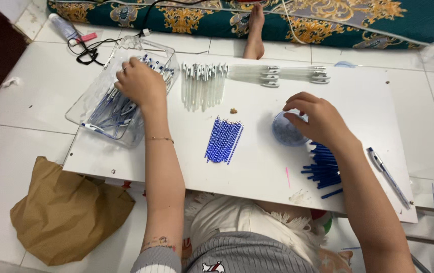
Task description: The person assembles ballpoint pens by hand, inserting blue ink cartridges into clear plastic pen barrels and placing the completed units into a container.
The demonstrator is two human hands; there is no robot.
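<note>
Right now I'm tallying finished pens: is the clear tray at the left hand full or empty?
Partly full: the clear tray holds a loose heap of blue pens under the left hand.

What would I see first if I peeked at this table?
Probably the bright blue bundle of thin pen refills lying in the middle of the white board. The left hand reaches into a clear plastic tray full of pens at the board's left end, while the right hand dips its fingers into a small round cup on the right.

The left hand [140, 83] hides its fingertips inside the clear tray [88, 103].
</note>
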